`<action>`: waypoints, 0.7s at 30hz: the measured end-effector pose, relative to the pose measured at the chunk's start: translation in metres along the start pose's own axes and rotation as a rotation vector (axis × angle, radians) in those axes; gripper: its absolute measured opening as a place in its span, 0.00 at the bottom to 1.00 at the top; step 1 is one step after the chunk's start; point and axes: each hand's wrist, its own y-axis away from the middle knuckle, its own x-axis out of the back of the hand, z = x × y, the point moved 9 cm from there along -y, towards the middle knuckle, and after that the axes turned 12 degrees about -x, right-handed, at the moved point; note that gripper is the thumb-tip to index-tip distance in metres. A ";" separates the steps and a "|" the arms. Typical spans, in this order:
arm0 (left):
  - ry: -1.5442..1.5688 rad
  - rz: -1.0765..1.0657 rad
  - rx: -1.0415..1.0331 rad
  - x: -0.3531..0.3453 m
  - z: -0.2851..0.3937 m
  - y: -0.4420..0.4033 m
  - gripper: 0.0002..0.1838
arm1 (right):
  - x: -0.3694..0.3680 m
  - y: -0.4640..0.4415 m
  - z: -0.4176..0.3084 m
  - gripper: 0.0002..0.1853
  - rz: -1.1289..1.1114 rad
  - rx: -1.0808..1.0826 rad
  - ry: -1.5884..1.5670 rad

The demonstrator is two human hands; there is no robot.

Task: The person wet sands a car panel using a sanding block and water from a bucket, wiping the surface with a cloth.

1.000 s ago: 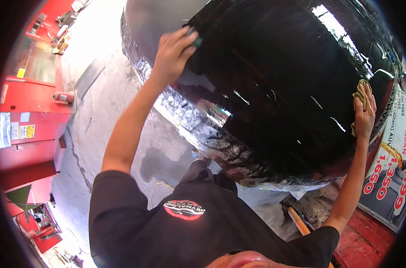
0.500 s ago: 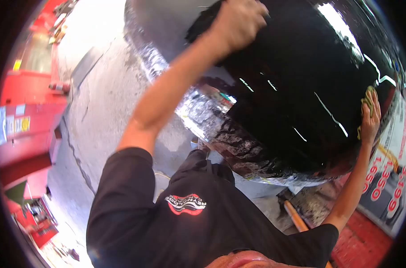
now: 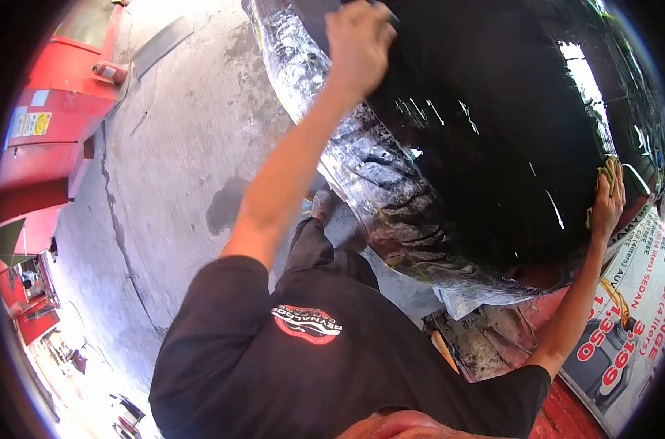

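Observation:
My left hand (image 3: 360, 45) is closed over the glossy black car panel (image 3: 486, 146), its fingers curled. A small dark edge shows by the fingertips, but what it holds I cannot make out. At the far side of the panel, my right hand (image 3: 606, 207) presses a yellow-green cloth (image 3: 609, 174) against the surface, with the fingers over it. Crinkled clear plastic film (image 3: 380, 172) runs along the panel's near edge. White light reflections streak the black paint.
Cracked concrete floor (image 3: 179, 139) lies to the left, with red cabinets (image 3: 47, 157) and a red cylinder (image 3: 110, 71) beyond. A printed price banner (image 3: 625, 322) stands at the right, near a red surface (image 3: 566, 413). My shoe (image 3: 322, 203) is beside the car.
The view has turned and shifted, showing more floor and banner. My left hand appears further left and is still curled. My right hand stays on the cloth at the panel's far side.

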 end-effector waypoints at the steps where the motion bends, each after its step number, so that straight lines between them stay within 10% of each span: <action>1: 0.074 -0.042 -0.031 0.002 0.040 0.017 0.16 | -0.001 -0.001 0.002 0.22 0.004 -0.002 0.020; 4: 0.315 -0.095 -0.048 0.018 0.165 0.069 0.21 | -0.001 -0.001 0.002 0.23 0.004 -0.025 -0.001; 8: 0.107 -0.042 -0.274 0.017 0.098 0.049 0.21 | -0.002 -0.003 0.009 0.23 0.018 -0.029 -0.001; 12: -0.023 0.124 0.095 0.018 -0.022 0.025 0.15 | -0.002 -0.002 0.002 0.23 -0.001 -0.015 -0.010; 18: 0.235 0.034 0.105 0.032 0.125 0.123 0.29 | -0.002 -0.004 0.004 0.23 0.010 -0.022 -0.021; 21: 0.179 -0.032 0.046 0.029 0.093 0.129 0.30 | -0.006 -0.008 0.012 0.23 -0.031 -0.022 -0.056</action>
